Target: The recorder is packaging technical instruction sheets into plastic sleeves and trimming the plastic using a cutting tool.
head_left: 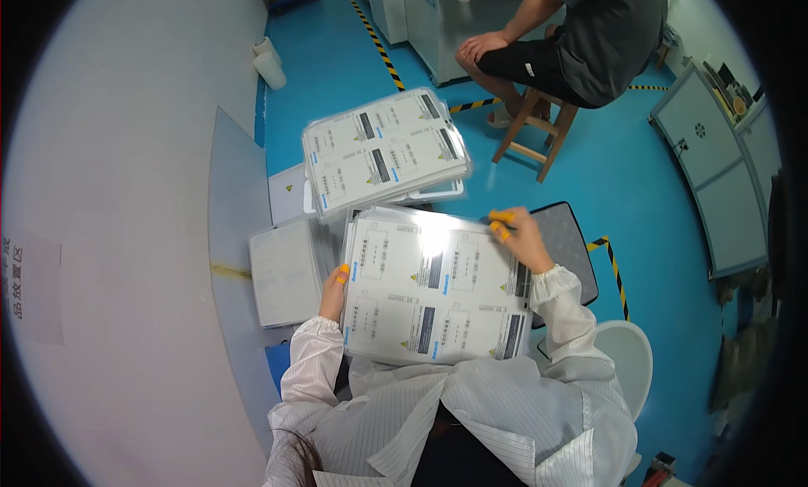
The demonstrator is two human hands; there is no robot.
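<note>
Sheet stack (438, 289): prob. slick, bendy; hold opp. edges. L hand (333, 295) clasps edge; R hand (525, 241) part-curled at far corner, grip unclear.

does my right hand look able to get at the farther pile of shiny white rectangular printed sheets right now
Probably yes: nothing visible stands between the right hand and that farther pile, though the hand is at the far right corner of the nearer white printed sheets.

With my left hand (333, 296) I hold the left edge of the printed sheets (438, 289) while my right hand (525, 241), in yellow finger cots (502, 231), bends at their far right corner, a second printed stack (385, 153) lying just beyond.
</note>
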